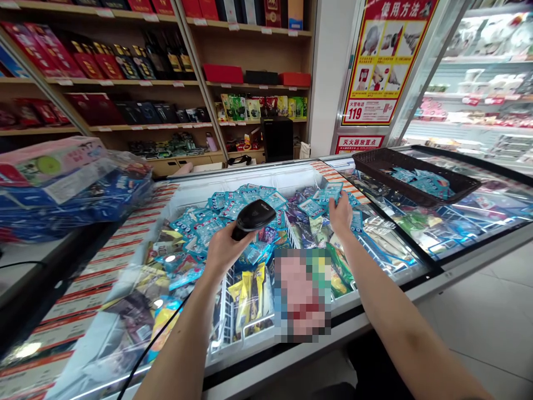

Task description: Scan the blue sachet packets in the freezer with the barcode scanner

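My left hand (224,249) is wrapped round the handle of a black barcode scanner (257,214), its head turned to the right. A thin black cable (160,332) runs beside my left forearm. To the right, my right hand (341,215) pinches the edge of a small blue packet (328,193); part of the fingertips is hidden. Under and around both hands, many similar blue packets (204,229) lie heaped on the glass top of a chest freezer (287,176). Through the glass, yellow-wrapped goods (250,294) show in white wire baskets.
A dark brown plastic basket (462,195) holding blue packets stands at the right of the freezer. Bulky plastic-wrapped packs (70,189) sit at the left. Shelves of boxes and bottles (137,61) line the back. A blurred patch (302,294) covers something near the front edge.
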The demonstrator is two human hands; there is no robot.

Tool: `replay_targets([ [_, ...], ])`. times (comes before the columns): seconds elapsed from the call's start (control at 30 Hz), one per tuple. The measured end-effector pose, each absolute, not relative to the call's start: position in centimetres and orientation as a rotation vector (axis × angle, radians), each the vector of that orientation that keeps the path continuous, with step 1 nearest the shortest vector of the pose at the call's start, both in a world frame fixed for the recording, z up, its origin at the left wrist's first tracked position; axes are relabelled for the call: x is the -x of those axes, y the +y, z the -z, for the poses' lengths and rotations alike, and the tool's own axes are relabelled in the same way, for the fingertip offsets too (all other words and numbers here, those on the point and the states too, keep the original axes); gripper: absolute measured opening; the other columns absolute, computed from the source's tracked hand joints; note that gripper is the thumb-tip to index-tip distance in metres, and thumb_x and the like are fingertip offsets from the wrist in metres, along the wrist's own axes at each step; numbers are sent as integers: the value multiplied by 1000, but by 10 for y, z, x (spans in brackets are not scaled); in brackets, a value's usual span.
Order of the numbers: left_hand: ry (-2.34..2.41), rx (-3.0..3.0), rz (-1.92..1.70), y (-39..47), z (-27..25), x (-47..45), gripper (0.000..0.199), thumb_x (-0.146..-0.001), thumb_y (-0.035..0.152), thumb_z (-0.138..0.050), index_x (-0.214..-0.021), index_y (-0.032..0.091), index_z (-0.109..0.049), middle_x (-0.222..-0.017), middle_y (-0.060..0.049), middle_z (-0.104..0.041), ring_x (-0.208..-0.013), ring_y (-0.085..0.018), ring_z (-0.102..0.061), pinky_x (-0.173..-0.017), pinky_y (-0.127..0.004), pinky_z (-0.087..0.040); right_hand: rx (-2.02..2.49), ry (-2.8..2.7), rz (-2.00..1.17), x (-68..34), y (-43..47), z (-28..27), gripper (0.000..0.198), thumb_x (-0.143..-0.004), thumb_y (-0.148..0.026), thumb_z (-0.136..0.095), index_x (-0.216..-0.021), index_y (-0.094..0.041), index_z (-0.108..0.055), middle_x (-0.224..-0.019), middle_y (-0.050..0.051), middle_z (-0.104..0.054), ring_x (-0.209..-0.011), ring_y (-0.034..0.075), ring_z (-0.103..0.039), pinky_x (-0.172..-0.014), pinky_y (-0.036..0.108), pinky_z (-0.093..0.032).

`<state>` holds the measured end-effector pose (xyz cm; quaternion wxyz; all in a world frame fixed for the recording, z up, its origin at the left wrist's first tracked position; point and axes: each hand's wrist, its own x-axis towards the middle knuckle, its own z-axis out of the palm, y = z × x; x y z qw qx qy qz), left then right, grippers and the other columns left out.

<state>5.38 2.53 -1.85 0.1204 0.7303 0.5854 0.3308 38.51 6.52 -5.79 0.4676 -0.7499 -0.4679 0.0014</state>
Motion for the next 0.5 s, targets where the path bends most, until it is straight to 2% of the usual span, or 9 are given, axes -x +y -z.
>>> replay_targets([
  [0.27, 1808, -2095, -1010, 28, 20, -47, 50, -72, 64, -58, -90, 19, -70, -64, -3, -63, -60, -18, -55, -52, -24, -31, 1966, -1204, 7, -397, 67, 61, 76, -87, -36, -48, -145, 4, -20, -118, 26, -57, -109, 36, -55, -90, 44, -42],
  [0.5, 1878, -2099, -967, 33, 12, -44, 52, -73, 67, -55, -91, 20, -69, -66, -4, -65, -64, -20, -58, -54, -25, -32, 2086, -1314, 237, -382, 57, 55, 58, -86, -40, -54, -132, -5, -47, -140, 26, -36, -124, 39, -36, -97, 47, -35],
])
